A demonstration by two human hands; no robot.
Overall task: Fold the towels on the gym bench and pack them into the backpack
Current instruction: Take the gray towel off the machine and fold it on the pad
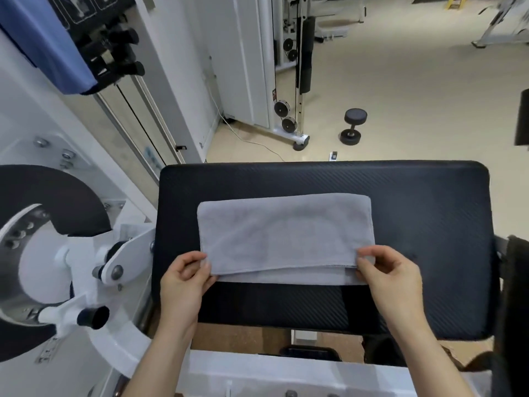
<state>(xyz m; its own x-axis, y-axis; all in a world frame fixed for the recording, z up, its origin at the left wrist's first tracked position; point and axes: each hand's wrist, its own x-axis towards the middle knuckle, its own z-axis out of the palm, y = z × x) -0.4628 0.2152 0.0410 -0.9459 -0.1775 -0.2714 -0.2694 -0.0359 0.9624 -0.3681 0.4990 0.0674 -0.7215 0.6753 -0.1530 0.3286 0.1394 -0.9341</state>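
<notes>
A grey towel (283,233) lies folded in half on the black padded gym bench (429,224), its upper layer not quite reaching the near edge of the lower one. My left hand (186,285) pinches the near left corner of the upper layer. At the near right corner, my right hand (389,279) pinches the same layer. A dark strap and fabric (512,310) at the right frame edge may be the backpack; I cannot tell.
A white exercise machine with a black disc (57,253) stands close on the left. A blue cloth (48,38) hangs at top left. On the beige floor beyond the bench stands a black dumbbell (352,126), next to a cable machine (289,81).
</notes>
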